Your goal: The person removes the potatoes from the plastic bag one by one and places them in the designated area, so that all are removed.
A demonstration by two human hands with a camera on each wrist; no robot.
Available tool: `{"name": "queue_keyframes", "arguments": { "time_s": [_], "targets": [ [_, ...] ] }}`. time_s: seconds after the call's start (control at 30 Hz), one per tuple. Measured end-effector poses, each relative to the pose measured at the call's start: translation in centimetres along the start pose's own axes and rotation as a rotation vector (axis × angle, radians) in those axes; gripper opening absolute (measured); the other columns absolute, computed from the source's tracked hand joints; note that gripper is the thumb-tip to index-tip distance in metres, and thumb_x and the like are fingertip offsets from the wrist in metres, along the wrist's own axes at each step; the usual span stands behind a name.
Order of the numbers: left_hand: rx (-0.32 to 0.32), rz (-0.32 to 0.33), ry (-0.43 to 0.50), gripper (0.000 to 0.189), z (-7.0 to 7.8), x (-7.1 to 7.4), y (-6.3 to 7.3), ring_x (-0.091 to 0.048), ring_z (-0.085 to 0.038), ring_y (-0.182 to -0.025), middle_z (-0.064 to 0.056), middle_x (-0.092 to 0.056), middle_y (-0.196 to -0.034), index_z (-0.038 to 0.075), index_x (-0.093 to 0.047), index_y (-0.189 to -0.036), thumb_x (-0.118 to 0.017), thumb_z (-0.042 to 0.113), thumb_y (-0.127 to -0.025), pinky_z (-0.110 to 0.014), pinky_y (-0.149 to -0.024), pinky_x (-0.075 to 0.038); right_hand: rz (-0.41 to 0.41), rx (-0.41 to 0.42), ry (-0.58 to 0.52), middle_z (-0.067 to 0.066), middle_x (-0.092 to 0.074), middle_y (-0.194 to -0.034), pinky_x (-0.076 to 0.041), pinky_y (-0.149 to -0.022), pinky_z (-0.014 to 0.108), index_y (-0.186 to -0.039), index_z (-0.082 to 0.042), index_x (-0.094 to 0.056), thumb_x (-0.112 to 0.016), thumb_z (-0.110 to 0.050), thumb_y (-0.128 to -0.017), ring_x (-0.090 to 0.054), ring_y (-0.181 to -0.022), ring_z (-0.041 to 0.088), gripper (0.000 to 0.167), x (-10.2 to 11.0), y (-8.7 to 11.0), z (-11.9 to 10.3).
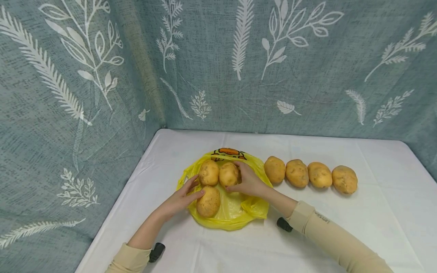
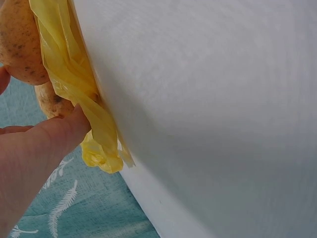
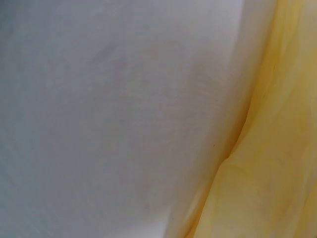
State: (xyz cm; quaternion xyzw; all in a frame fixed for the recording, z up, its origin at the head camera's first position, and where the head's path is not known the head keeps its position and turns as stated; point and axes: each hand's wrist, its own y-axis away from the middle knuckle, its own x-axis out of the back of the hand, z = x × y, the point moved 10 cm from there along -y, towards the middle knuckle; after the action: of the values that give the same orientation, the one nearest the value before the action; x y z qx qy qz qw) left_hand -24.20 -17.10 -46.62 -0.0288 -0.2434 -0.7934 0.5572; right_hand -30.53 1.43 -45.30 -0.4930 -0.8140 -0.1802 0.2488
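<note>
A yellow plastic bag (image 1: 227,222) lies spread on the table with three potatoes in it. My right hand (image 1: 248,182) grips the potato (image 1: 228,174) at the bag's centre, thumb on its near side and fingers round its far side. Left of that one lies another potato (image 1: 208,173), and a third potato (image 1: 208,201) sits nearer me. My left hand (image 1: 179,201) rests at the bag's left side, thumb touching the near potato and fingers loosely bent beside the upper left one. In the left wrist view, a fingertip (image 2: 79,121) is against the yellow plastic.
Right of the bag several potatoes stand in a row, from the one (image 1: 274,170) beside the bag to the last potato (image 1: 345,179). A white cloth covers the table (image 1: 375,235). A patterned blue-green curtain (image 1: 218,102) hangs behind it and along the left.
</note>
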Motion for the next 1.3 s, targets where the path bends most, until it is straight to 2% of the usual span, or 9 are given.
{"name": "queue_keyframes", "arguments": {
  "time_s": [0.37,0.5,0.77,1.1,1.3],
  "targets": [
    [-0.005,-0.005,-0.001,0.083,0.1,0.0,0.1,-0.015,-0.037,-0.146,-0.019,-0.019,-0.159,0.015,-0.012,-0.158,-0.060,0.042,-0.096,-0.056,-0.114,-0.019,0.013,0.006,0.006,0.022,-0.038,-0.147,-0.033,-0.109,0.049,-0.147,0.002,-0.031,-0.085,-0.026,-0.077,-0.038,-0.134,0.036,0.093,0.4,0.3,-0.3],
    [-0.006,-0.001,-0.002,0.082,0.1,0.0,0.1,-0.015,-0.038,-0.146,-0.019,-0.019,-0.159,0.014,-0.012,-0.158,-0.060,0.042,-0.096,-0.056,-0.113,-0.020,0.018,-0.019,0.003,0.020,-0.038,-0.147,-0.035,-0.108,0.048,-0.148,-0.001,-0.032,-0.085,-0.027,-0.076,-0.041,-0.132,0.034,0.093,0.6,0.5,-0.1],
    [-0.008,0.007,-0.007,0.083,0.1,0.0,0.0,-0.016,-0.038,-0.146,-0.020,-0.020,-0.159,0.011,-0.013,-0.157,-0.060,0.041,-0.096,-0.055,-0.114,-0.020,0.019,-0.024,-0.046,0.020,-0.037,-0.147,-0.045,-0.100,0.044,-0.149,-0.001,-0.031,-0.085,-0.025,-0.076,-0.049,-0.124,0.034,0.094,1.2,1.4,0.1],
    [-0.007,0.003,-0.027,0.084,0.3,0.0,0.2,-0.015,-0.039,-0.145,-0.020,-0.019,-0.159,0.010,-0.012,-0.157,-0.059,0.043,-0.096,-0.055,-0.113,-0.020,0.022,-0.053,-0.092,0.014,-0.036,-0.149,-0.045,-0.100,0.045,-0.149,-0.006,-0.031,-0.086,-0.026,-0.075,-0.045,-0.129,0.034,0.095,2.0,2.9,0.4],
    [-0.017,-0.003,-0.034,0.082,0.7,-0.1,0.6,-0.015,-0.040,-0.145,-0.022,-0.019,-0.158,0.008,-0.012,-0.157,-0.058,0.041,-0.097,-0.056,-0.113,-0.021,0.015,-0.028,-0.128,0.013,-0.034,-0.151,-0.045,-0.100,0.042,-0.150,-0.006,-0.030,-0.086,-0.024,-0.075,-0.043,-0.131,0.035,0.095,2.4,3.9,0.0]
  ]
}}
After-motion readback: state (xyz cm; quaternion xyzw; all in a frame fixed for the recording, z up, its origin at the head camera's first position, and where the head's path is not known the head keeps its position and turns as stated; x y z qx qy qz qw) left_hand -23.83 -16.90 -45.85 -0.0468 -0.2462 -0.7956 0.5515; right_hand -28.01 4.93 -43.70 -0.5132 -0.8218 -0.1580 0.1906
